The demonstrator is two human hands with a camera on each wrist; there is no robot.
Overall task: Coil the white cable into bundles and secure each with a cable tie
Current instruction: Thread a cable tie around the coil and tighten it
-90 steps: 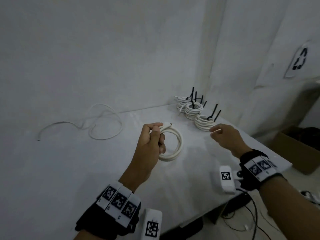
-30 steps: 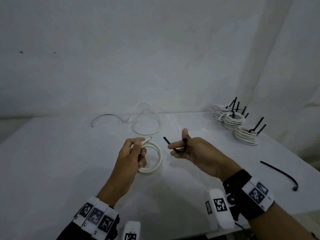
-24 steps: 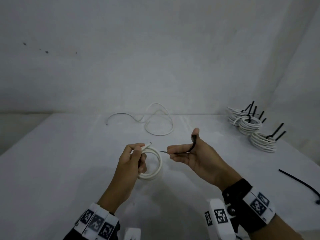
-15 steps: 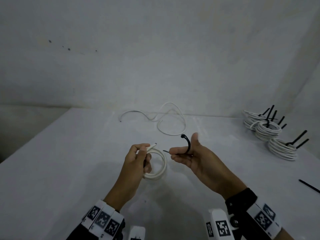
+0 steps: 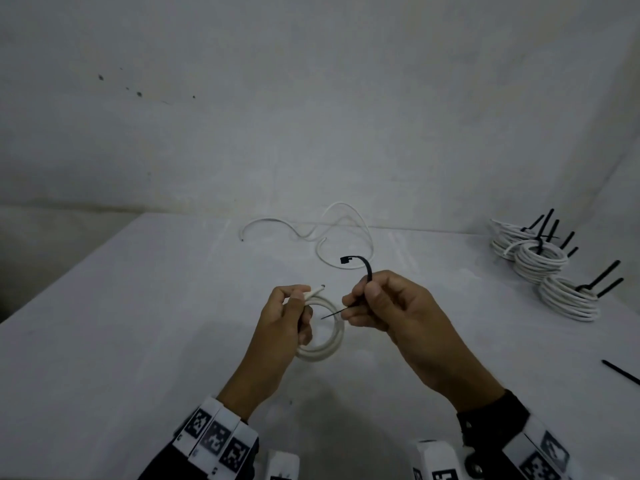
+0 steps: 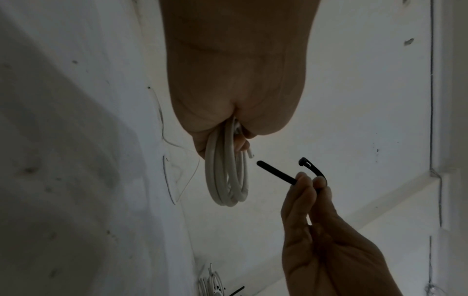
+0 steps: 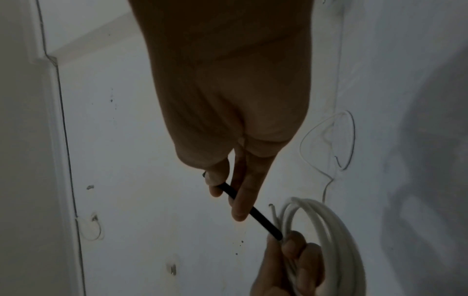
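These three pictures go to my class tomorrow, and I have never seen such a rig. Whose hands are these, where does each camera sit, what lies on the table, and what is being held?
No machine here: a person works with bare hands, wearing wristbands with printed markers. One picture comes from a camera on the head, looking down; the other two from cameras on each wrist, looking along the fingers.

The left hand grips a coil of white cable, held above the white table. The right hand pinches a black cable tie, bent in a curve, its thin tip pointing at the coil.

On the table lie a loose white cable, finished bundles with black ties sticking up, and a spare tie at the right edge.
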